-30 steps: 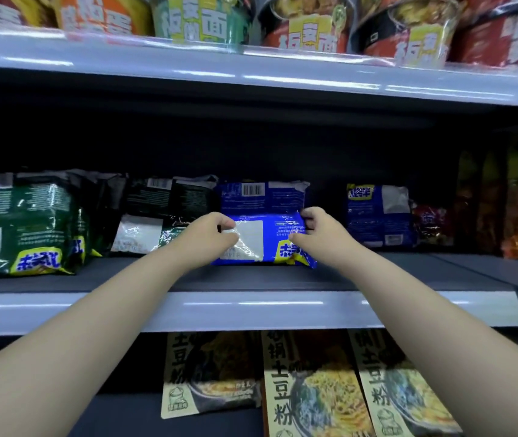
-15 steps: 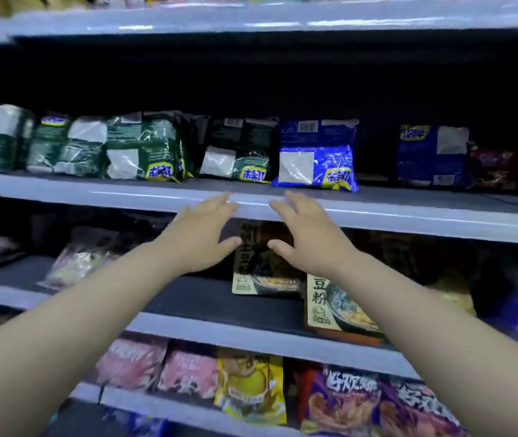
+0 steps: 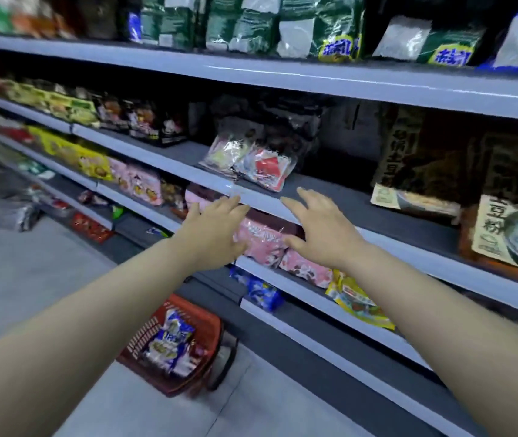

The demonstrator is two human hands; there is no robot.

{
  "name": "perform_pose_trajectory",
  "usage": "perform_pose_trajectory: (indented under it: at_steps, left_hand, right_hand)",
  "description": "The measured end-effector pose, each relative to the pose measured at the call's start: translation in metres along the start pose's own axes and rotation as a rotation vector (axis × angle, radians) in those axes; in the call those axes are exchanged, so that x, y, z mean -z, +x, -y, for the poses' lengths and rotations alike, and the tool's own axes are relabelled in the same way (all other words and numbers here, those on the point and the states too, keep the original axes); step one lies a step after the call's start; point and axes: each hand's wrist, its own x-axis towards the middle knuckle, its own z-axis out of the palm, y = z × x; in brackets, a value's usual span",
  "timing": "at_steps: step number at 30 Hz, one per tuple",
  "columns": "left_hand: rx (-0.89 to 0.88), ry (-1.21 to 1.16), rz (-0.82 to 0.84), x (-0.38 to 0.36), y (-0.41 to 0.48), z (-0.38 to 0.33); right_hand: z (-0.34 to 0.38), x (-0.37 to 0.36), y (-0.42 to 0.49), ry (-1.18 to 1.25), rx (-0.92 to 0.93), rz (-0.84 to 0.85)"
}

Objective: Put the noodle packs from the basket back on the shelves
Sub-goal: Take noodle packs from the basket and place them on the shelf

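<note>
Out in front of the shelves (image 3: pixel 188 63), the left hand (image 3: pixel 216 230), palm down, fingers straight and a little spread, nothing in its grasp. Just beside it to the right, the right hand (image 3: pixel 317 228), likewise flat and loose, fingers fanned, thumb out toward its neighbour, also without any load. Both before the grey front edge of the middle shelf (image 3: pixel 440 265) and over a row of pink packs (image 3: pixel 264 244) one level down; actual touch with edge or packs impossible to tell. Down on the pale floor (image 3: pixel 31 272), near the foot of the shelving and below the left forearm, a red basket (image 3: pixel 142 337) with slatted walls and a dark handle. Inside it, a blue-and-white noodle pack (image 3: pixel 171 340), propped at a slant, with more wrappers beneath it too blurred to make out. On the middle shelf, just beyond the hands, a clear pack of sachets (image 3: pixel 251 159) flat at the front edge. Far right on the same level, tan packs with a printed bowl of noodles (image 3: pixel 509 238). Up on the top shelf (image 3: pixel 346 80), green packs with yellow labels (image 3: pixel 324 29) upright in a row. Right of the pink packs, a yellow pack (image 3: pixel 358 302). One level lower, a blue pack (image 3: pixel 264 293) at the shelf front. Far left end of the aisle smeared by blur.
</note>
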Motion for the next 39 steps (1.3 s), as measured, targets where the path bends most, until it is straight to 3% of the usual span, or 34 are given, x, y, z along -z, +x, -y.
perform_pose_trajectory:
  at_steps: [19, 27, 39]
  left_hand:
    - [0.293, -0.091, 0.442, -0.227, 0.026, 0.345]
    - [0.419, -0.143, 0.577, -0.388, 0.062, 0.424]
    - [0.628, -0.412, 0.786, -0.676, 0.104, 0.449]
  right_hand:
    - [0.224, -0.295, 0.255, 0.150, 0.188, 0.488]
    - [0.243, -0.467, 0.318, 0.133, 0.269, 0.669]
    - [0.234, -0.753, 0.362, 0.281, 0.123, 0.958]
